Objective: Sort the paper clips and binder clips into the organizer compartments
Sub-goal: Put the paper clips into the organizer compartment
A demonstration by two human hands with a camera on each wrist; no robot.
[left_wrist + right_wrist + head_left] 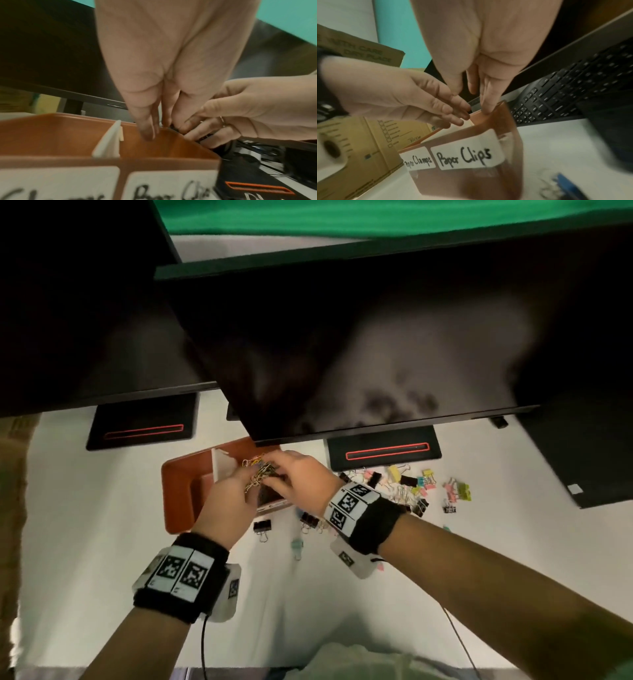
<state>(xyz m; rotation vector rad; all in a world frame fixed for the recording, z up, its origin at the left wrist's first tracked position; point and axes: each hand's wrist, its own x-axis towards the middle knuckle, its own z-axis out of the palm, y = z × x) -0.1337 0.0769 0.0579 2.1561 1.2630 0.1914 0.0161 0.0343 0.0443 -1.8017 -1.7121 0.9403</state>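
Mid-step: carrying a tangle of paper clips [256, 474] over the organizer [185, 481], above the right compartment, the one labelled "Paper Clips" [465, 155]. Left hand [229, 498] and right hand [301, 474] meeting over that compartment, fingers of both curled into the bunch, so each grip clamped on the clips rather than apart; some strands dangling below the fingers. From the wrist views, fingertips reaching just past the rim, clips themselves mostly hidden there. White divider [222, 469] standing just left of the hands, with the "Paper Clamps" side beyond it.

Binder clips [411, 484] scattered on the table [102, 542] to the right, a few more near the organizer's front; none visibly sorted yet, so probably early in the task.

Next, likely: lowering the bunch inside the walls and loosening both grips together, shaking snagged clips free, keeping right of the divider. Then over to the binder clips.
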